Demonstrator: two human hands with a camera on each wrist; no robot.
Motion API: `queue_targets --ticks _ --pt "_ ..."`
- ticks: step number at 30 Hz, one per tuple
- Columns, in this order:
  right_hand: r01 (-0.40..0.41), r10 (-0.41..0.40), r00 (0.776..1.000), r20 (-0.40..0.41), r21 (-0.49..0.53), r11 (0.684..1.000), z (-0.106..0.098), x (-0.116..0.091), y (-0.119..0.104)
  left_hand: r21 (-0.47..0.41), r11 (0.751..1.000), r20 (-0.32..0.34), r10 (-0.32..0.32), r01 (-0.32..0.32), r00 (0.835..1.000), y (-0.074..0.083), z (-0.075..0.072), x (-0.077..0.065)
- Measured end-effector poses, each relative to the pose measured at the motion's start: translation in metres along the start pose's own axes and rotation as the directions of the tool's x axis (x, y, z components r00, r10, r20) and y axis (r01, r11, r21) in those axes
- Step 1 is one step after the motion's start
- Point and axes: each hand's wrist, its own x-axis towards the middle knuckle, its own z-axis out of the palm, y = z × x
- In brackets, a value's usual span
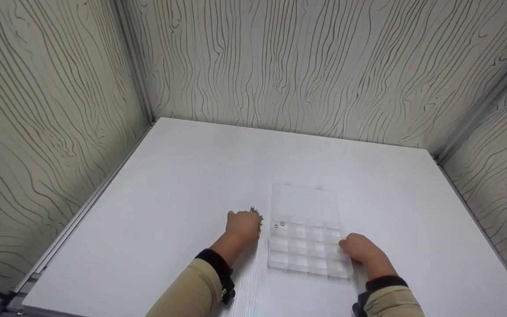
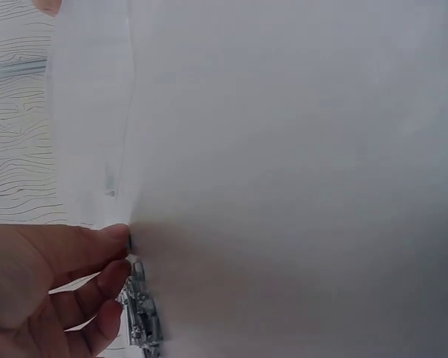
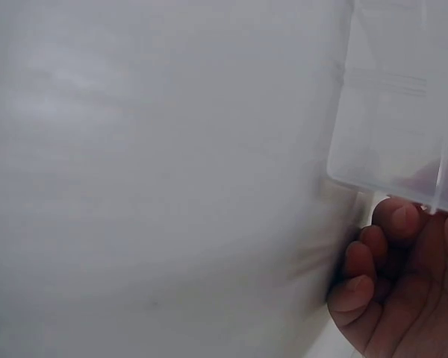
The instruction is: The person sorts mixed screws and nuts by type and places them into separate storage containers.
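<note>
My left hand [image 1: 242, 226] is down at a small heap of metal bolts [image 2: 140, 313] on the white table. Its thumb and curled forefinger pinch a small metal part [image 2: 131, 243], mostly hidden by the fingertips; its exact kind I cannot tell. To the right lies a clear plastic compartment box [image 1: 297, 256], its lid [image 1: 305, 201] laid open toward the back. Two small metal nuts [image 1: 282, 224] show at the box's back left. My right hand [image 1: 363, 251] grips the box's right edge, fingers curled under the clear plastic corner in the right wrist view.
The white tabletop [image 1: 200, 163] stretches around the box on all sides. Wood-grain patterned panels [image 1: 280, 66] stand behind it and at both sides, with metal framing [image 1: 134, 61] in the corners.
</note>
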Motion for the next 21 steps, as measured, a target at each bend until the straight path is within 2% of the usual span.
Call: queue_targets --ticks 9,15,21 --pt "-0.008 0.008 1.0 0.006 0.011 1.0 0.0 -0.0002 -0.0002 0.046 0.998 0.0 0.038 -0.038 0.999 0.0037 0.002 -0.0008" --pt "-0.02 0.02 1.0 0.01 0.021 1.0 0.0003 -0.0002 -0.0006 0.098 0.99 -0.013 0.1 -0.098 0.995 0.0048 0.0073 0.0021" --pt "-0.01 0.01 1.0 0.008 0.015 1.0 0.0005 0.0 0.0009 0.151 0.976 -0.049 0.168 -0.159 0.985 0.0095 0.0084 -0.0027"
